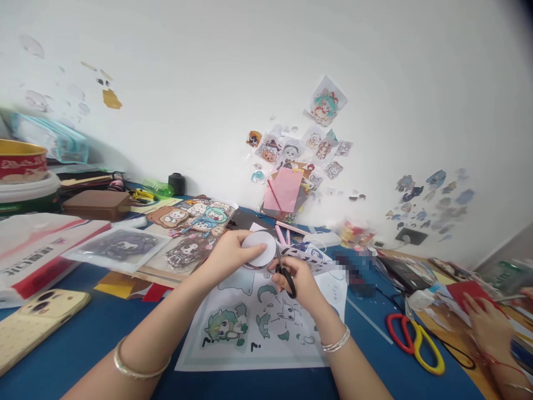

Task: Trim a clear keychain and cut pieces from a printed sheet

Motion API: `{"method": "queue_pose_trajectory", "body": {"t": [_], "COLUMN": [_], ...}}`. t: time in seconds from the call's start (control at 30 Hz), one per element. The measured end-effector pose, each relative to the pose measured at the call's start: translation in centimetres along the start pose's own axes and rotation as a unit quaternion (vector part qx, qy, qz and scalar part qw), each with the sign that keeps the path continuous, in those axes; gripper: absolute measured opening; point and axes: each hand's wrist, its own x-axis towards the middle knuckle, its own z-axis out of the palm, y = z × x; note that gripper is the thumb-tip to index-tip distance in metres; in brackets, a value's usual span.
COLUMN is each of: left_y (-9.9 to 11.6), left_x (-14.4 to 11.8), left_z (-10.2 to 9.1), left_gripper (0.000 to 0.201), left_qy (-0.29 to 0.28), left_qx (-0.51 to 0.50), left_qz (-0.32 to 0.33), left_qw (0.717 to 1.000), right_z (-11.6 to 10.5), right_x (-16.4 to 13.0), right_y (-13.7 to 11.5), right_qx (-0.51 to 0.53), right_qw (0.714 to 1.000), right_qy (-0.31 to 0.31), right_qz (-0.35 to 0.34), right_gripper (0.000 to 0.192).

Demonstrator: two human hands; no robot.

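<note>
Bangled forearms cross the near edge of the blue table (62, 355). Our left hand (227, 256) pinches a round white paper piece (259, 248), held just above a printed sheet of cartoon figures (258, 328). Our right hand (297, 280) is clenched through the black handles of small scissors (284, 270), blades meeting the disc's right rim. To cut cleanly, we judge it best to turn the paper into the blades with the left hand, take short snips, and keep fingertips back from the edge. Outward: sticker sheets (195, 222) beyond the left hand, a cream phone (39, 319) at far left, red-and-yellow scissors (416, 339) lying to the right. Another person's hand (485, 325) rests on red card (474, 294) at the far right.
</note>
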Motion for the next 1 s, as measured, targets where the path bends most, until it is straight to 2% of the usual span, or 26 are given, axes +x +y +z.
{"method": "queue_pose_trajectory", "body": {"t": [0.33,1.0], "left_y": [0.1,-0.11], "left_x": [-0.23,-0.2], "left_z": [0.51,0.49], "left_gripper": [0.029,0.029], "left_qy": [-0.013,-0.026], "left_qx": [-0.008,-0.027], "left_qz": [0.004,0.015], "left_qw": [1.0,0.999], "right_z": [0.05,0.13], "right_x": [-0.01,-0.14], "right_y": [0.11,-0.33], "right_qx": [-0.002,0.015], "right_qw": [0.998,1.0], "right_qy": [-0.016,0.003], "right_qz": [-0.053,-0.025], "right_gripper": [0.043,0.042]}}
